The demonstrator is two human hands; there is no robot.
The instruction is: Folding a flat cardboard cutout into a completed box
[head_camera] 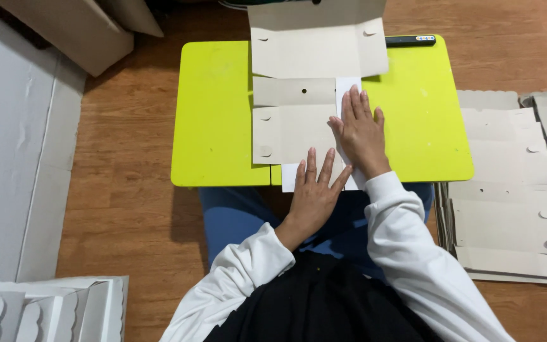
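Note:
A flat grey cardboard box blank [299,95] lies on a small lime-green table [216,114], its far panel reaching past the table's back edge. My right hand [361,133] lies flat, fingers together, pressing the blank's right side flap, which is folded over showing its white face. My left hand [314,190] rests flat with fingers spread on the near edge of the blank at the table's front edge. Neither hand grips anything.
A black marker [411,40] lies at the table's back right. A stack of flat grey box blanks [508,190] sits on the wooden floor to the right. Folded white boxes [45,310] stand at bottom left. A white wall [7,158] runs along the left.

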